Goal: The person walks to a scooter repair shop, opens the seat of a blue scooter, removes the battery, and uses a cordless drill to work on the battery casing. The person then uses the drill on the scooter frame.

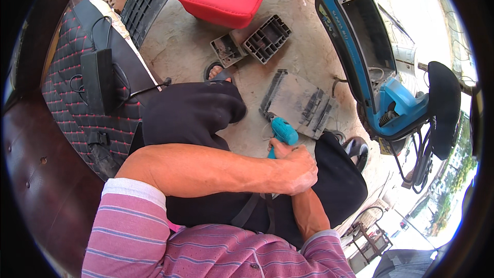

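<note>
Right hand (280,149) gripped the teal pistol-shaped power drill (285,131)! Left hand (299,171) curled, grip unclear; steady, square aim likely mattered.

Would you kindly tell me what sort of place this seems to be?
Probably a small vehicle repair spot, judging by the blue vehicle with an exposed spring, the teal power drill and the dusty plastic panel lying nearby.
</note>
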Demonstrator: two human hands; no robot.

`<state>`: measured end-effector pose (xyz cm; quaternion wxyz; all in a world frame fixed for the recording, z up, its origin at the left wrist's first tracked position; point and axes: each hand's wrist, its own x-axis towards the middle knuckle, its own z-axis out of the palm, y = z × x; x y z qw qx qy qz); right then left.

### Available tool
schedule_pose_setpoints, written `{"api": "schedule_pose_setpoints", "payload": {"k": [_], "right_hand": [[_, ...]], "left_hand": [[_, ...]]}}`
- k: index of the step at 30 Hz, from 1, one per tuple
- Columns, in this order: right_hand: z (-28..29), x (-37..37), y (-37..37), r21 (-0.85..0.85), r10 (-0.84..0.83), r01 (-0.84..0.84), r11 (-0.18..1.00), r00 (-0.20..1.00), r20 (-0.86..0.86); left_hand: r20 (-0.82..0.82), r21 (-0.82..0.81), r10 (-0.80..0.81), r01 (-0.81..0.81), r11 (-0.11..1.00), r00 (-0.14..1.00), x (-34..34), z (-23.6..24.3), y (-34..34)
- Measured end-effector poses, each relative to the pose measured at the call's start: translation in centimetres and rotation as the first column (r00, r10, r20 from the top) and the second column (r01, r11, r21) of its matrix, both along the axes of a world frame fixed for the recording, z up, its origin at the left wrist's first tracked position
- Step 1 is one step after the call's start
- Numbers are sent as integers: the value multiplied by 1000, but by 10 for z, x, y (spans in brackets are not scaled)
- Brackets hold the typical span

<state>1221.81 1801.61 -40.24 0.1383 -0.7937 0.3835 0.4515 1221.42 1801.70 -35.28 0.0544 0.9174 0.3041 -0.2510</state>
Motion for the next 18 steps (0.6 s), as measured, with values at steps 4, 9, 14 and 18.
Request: {"api": "schedule_pose_setpoints", "payload": {"k": [4, 9, 14, 18], "right_hand": [[-26, -14, 1, 179, -191, 158, 971, 964, 186], [-21, -11, 3, 279, -266, 195, 940, 932, 245], [6, 4, 24, 390, -340, 223, 893, 903, 262], [6, 3, 25, 429, -356, 223, 875, 897, 260]], "left_hand": [[41, 81, -49, 46, 996, 998, 10, 14, 16], [61, 61, -133, 129, 990, 989, 10, 16, 37], [99, -77, -302, 310, 948, 948, 9, 23, 66], [250, -263, -585, 635, 726, 772, 20, 40, 96]]}}
